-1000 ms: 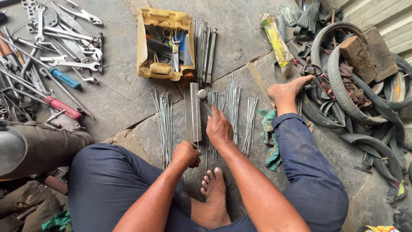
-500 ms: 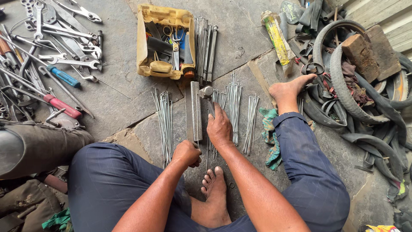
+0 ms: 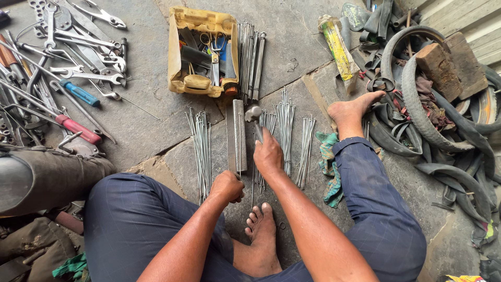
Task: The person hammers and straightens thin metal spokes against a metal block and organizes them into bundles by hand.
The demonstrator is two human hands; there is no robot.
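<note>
Tools lay scattered at your far left — wrenches (image 3: 78,39), a blue-handled screwdriver (image 3: 79,93) and a red-handled one (image 3: 77,129) on the stone floor (image 3: 141,133). Next came a loose bundle of spokes (image 3: 201,149), and above it the yellow tray (image 3: 202,52) of odds and ends. Your left hand (image 3: 227,186) was curled shut near the lower end of the flat steel bar (image 3: 236,137), which lay lengthwise on the floor; it seemed to pinch a thin spoke against the bar, though the spoke itself was too fine to make out clearly. Your right hand (image 3: 268,155) was wrapped tight around the handle of a small hammer (image 3: 253,116), its head resting just beside the bar's upper end. More spoke bundles (image 3: 284,130) lay to the right, then a green rag (image 3: 330,156), your bare right foot (image 3: 354,109) and a heap of old tyres (image 3: 433,120).

By my reading, you were in the straightening step — a spoke held on the bar as an anvil. The next move would call for a short, well-aimed tap on the bend, with your left fingers kept clear of the hammer's path.
</note>
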